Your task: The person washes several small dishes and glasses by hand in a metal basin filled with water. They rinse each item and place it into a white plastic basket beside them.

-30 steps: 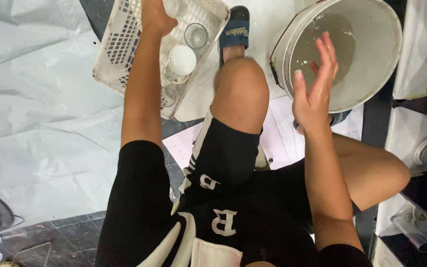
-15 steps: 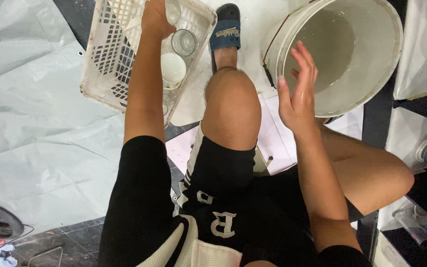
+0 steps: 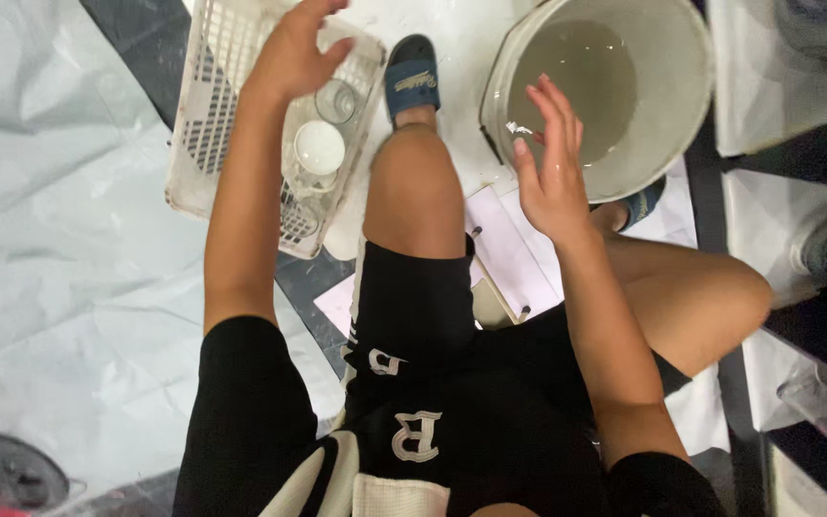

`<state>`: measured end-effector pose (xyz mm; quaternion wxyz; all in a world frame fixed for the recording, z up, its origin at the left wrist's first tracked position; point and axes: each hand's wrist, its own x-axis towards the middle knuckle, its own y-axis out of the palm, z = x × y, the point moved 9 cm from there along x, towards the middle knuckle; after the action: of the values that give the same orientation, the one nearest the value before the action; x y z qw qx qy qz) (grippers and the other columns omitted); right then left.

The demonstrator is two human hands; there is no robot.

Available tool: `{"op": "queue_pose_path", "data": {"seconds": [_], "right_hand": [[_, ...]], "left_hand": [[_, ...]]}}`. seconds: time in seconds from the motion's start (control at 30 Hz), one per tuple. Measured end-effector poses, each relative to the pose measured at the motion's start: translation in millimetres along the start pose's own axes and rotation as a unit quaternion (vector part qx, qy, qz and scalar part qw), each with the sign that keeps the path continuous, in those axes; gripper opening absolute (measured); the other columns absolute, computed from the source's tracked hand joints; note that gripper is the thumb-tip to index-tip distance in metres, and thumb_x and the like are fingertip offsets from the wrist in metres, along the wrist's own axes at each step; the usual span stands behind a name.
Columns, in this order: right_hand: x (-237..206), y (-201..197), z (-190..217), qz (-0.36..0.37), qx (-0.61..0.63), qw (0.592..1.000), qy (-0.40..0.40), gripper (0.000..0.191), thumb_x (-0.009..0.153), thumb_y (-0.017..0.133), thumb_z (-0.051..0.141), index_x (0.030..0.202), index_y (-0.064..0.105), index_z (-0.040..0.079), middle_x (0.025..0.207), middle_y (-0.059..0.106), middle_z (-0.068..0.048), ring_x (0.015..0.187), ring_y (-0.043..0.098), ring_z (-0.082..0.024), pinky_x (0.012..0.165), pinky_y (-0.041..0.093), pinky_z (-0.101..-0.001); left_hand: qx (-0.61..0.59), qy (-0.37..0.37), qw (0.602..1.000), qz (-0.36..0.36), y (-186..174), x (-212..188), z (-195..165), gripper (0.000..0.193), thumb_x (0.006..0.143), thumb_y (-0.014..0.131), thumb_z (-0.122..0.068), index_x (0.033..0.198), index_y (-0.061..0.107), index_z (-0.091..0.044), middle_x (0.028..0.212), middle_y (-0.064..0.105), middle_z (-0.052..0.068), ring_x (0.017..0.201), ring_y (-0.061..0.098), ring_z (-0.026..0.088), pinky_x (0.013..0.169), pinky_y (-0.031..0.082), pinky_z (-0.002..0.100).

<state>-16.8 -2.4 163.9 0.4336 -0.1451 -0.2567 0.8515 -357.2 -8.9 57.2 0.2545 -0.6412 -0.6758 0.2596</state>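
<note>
Over the white basket (image 3: 205, 134), the left hand (image 3: 297, 57) is hovering with fingers spread, empty, above two glasses (image 3: 335, 100); the right hand (image 3: 549, 170) is hanging open beside one bucket (image 3: 683, 105).

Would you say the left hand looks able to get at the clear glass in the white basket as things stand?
Probably yes. The left hand is open and hovers right above the basket, with the glass just beside its fingers. Nothing lies between them, and the basket is open on top.
</note>
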Motion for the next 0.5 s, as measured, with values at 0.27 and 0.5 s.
{"op": "queue_pose_path", "data": {"seconds": [0.27,0.5], "right_hand": [[-46,-77,16,-0.061,-0.052,0.995,-0.056,0.055,0.106,0.057,0.006,0.158,0.039,0.006,0.168,0.031,-0.02,0.154,0.034,-0.042,0.129,0.03,-0.052],[-57,-146,-49,-0.09,-0.101,0.99,-0.043,0.051,0.104,0.06,0.008,0.153,0.047,0.003,0.166,0.032,-0.021,0.153,0.033,-0.044,0.128,0.03,-0.0514]], "left_hand": [[-0.169,0.184,0.967,0.046,21,34,-314,0.039,0.105,0.075,-0.013,0.141,0.059,-0.011,0.138,0.069,0.006,0.118,0.07,0.025,0.097,0.057,0.038],[-0.114,0.229,0.967,0.007,123,63,-384,0.033,0.101,0.071,-0.01,0.133,0.063,-0.012,0.13,0.069,0.009,0.114,0.07,0.031,0.095,0.058,0.039]]}}
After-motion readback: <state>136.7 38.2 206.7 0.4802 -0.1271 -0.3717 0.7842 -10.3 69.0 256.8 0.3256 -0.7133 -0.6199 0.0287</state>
